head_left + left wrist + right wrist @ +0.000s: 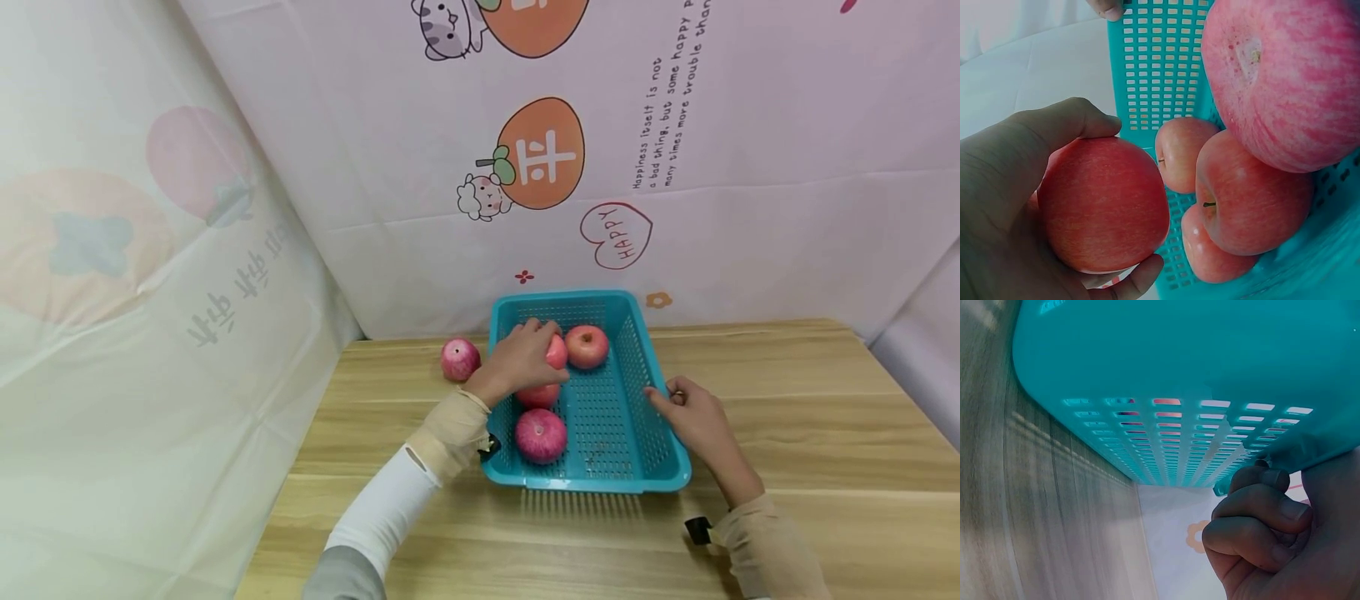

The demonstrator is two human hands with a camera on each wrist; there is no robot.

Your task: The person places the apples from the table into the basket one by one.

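Basket (660, 417): right hand (693, 417) pinches its right rim, fingers curled. Near apple (540, 435) inside. Left hand (517, 360) cups held apple (1104, 206) over the basket's far left; a loose grip risks bruising fruit beneath. Stray apple (460, 358): on table (787, 400) outside, liable to roll.

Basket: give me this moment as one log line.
left hand: grips apple in basket | right hand: holds basket rim | one apple on table
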